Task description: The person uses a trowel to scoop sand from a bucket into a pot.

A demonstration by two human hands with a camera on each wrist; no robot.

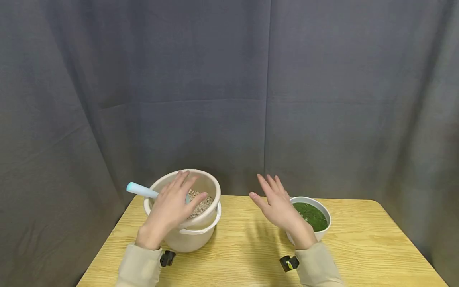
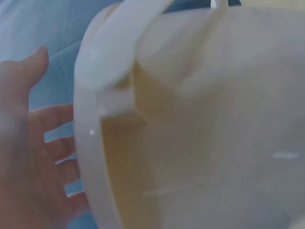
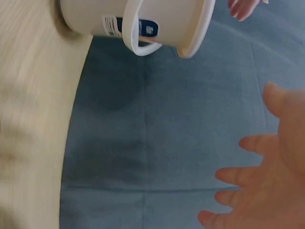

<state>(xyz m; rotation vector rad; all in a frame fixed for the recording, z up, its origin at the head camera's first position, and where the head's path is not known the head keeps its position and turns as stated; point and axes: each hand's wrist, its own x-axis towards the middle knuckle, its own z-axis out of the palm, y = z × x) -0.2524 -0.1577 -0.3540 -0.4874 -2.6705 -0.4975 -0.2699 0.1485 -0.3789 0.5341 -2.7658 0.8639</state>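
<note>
Your beige sleeves (image 1: pixel 139 267) were closest, each with a small black device (image 1: pixel 167 258) at the wrist. Your left hand (image 1: pixel 172 203) hung over the white bucket (image 1: pixel 190 241), its fingers extended and slightly apart; whether it touched the rim could not be told. Inside the bucket lay a grainy material (image 1: pixel 203 205), and a light blue handle (image 1: pixel 141 189) leaned out on the left. Your right hand (image 1: pixel 279 206), fingers spread and grasping nothing, hovered above the wooden table (image 1: pixel 236 247), well apart from the bucket. The white bowl (image 1: pixel 329 220) of green contents (image 1: pixel 312 217) stood just to its right, partly behind your wrist.
</note>
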